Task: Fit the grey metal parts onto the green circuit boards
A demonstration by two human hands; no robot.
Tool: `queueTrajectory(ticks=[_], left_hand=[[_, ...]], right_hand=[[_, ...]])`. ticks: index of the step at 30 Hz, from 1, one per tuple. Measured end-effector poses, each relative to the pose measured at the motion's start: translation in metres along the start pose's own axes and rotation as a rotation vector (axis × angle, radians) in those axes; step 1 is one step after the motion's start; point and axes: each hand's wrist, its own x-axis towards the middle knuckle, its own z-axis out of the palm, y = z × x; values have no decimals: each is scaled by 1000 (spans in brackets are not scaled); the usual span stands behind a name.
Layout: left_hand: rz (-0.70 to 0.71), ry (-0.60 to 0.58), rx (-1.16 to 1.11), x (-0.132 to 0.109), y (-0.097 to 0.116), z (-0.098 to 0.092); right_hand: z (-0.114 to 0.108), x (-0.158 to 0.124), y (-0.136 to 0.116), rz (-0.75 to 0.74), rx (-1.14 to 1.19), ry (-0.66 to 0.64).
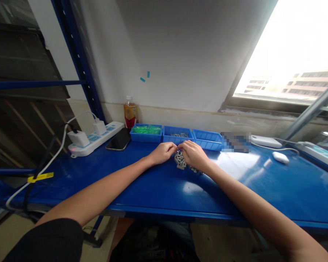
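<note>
My left hand (163,153) and my right hand (192,153) meet over the blue table, fingertips pinched close together. Whatever sits between the fingertips is too small and too covered to make out. Just beneath them lies a pile of small silver metal fasteners (179,161), partly hidden by my right hand; a few more show below its wrist. Behind the hands, three blue bins stand in a row. Green plastic pieces (147,129) fill the left bin (146,138), small metal parts (180,135) lie in the middle bin (175,139), and the right bin (207,144) stands beside it.
Left of the bins are a bottle (130,113), a phone (119,139) and a power strip (109,131) with plugged-in chargers. To the right lie a blurred-out dark object (236,142), a white power bank (266,141), a white earbud case (280,157) and another power strip (321,153).
</note>
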Motion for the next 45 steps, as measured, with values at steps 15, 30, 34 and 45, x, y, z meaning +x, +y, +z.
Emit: queueTrajectory(ticks=[15, 30, 34, 45], left_hand=[[30, -9, 15, -2, 4, -2], [7, -18, -20, -3, 2, 0], [14, -28, -33, -3, 2, 0], [50, -28, -63, -4, 3, -2]], right_hand=[[-2, 1, -4, 27, -12, 54], [-4, 1, -9, 23, -66, 109], [-4, 0, -12, 36, -67, 157], [-11, -1, -19, 10, -93, 254]])
